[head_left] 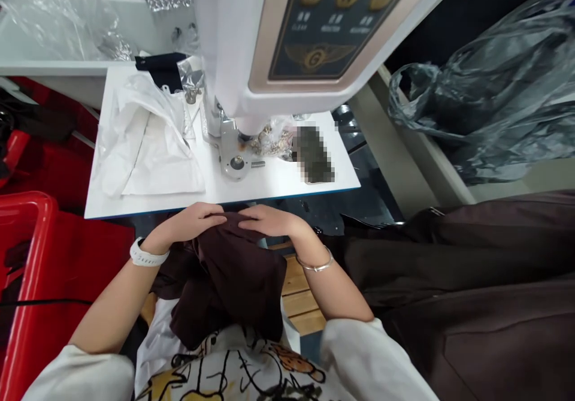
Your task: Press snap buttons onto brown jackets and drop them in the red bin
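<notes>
A dark brown garment [238,269] lies bunched over my lap, its upper edge raised to just below the table's front edge. My left hand [195,220] grips that edge from the left, fingers bent over the cloth. From the right, my right hand [268,219] pinches the same edge, a short gap from the left. Both thumbs are mostly hidden. Just beyond my hands stands the machine's grey lower arm [233,155] with a round die on its tip. A small metal spring [257,164] lies beside it on the white table [215,196].
A white plastic bag [153,155] covers the table's left part. Small metal parts in clear plastic [276,139] and a blurred dark object [314,155] lie right of the machine [229,47]. Red bins [45,221] stand left; brown garments [471,257] are piled right.
</notes>
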The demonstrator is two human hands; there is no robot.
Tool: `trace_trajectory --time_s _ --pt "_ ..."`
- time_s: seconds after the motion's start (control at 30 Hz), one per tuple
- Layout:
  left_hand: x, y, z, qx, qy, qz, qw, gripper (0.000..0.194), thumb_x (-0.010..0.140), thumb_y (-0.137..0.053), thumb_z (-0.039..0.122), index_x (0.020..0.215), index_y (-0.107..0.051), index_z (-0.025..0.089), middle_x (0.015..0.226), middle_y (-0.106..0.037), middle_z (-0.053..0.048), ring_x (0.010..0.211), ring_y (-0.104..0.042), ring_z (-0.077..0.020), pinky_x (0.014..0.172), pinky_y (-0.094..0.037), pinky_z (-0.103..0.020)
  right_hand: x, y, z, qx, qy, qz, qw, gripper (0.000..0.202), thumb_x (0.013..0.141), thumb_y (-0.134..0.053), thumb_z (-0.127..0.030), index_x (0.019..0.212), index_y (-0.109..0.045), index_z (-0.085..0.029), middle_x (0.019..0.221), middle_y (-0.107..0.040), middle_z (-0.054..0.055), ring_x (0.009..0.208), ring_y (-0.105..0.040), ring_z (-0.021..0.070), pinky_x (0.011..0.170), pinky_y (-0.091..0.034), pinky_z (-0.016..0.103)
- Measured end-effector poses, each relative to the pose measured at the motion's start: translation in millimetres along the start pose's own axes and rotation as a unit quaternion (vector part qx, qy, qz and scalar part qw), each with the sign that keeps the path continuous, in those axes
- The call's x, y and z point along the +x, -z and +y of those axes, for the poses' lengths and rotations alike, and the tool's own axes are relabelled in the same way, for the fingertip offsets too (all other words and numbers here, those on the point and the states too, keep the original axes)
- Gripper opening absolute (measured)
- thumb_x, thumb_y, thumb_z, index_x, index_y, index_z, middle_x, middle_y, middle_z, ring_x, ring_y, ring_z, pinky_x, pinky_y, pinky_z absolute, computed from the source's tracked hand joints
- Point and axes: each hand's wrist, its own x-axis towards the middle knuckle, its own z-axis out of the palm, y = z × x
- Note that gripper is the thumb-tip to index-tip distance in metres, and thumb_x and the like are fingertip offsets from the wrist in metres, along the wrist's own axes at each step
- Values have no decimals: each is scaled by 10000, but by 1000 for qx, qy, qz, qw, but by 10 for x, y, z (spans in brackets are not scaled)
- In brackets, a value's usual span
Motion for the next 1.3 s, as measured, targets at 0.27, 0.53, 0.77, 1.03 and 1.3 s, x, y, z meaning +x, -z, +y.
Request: trace_trajectory --time_s 0.27,0.53,0.77,1.03,1.3 --pt "292 287 271 -288 1 162 944 235 733 -605 373 760 -621 140 698 -627 0 663 -565 -139 600 -427 -220 82 365 -182 164 71 276 944 232 739 -559 -370 710 -571 -141 633 -508 -12 613 -475 118 568 -360 235" --pt "676 510 183 -268 -18 209 940 274 593 -729 345 708 -638 114 647 -624 -4 618 -569 -132 574 -434 -220 246 602 -101 270 76 277 919 241 649 -677 -313 828 -648 -154 794 -637 11 755 -578 166 679 -441 270" --pt "823 557 55 -235 -26 204 950 225 644 -675 341 712 -645 128 644 -627 11 588 -558 -118 578 -431 -221 337 652 -91 310 35 275 909 248 627 -681 -310 807 -651 -141 768 -643 22 756 -585 179 679 -450 279" --pt "849 560 -6 -135 -13 202 970 295 669 -640 383 797 -652 118 707 -634 -20 700 -575 -162 634 -419 -254 366 672 -12 159 25 309 937 229 665 -639 -319 806 -664 -140 856 -646 31 845 -579 201 741 -433 287" --pt "829 533 4 -198 -17 204 959 265 671 -620 368 742 -625 113 663 -602 -1 636 -543 -134 608 -398 -239 383 657 66 221 33 293 930 241 657 -633 -342 803 -659 -151 821 -642 22 812 -578 188 706 -433 271"
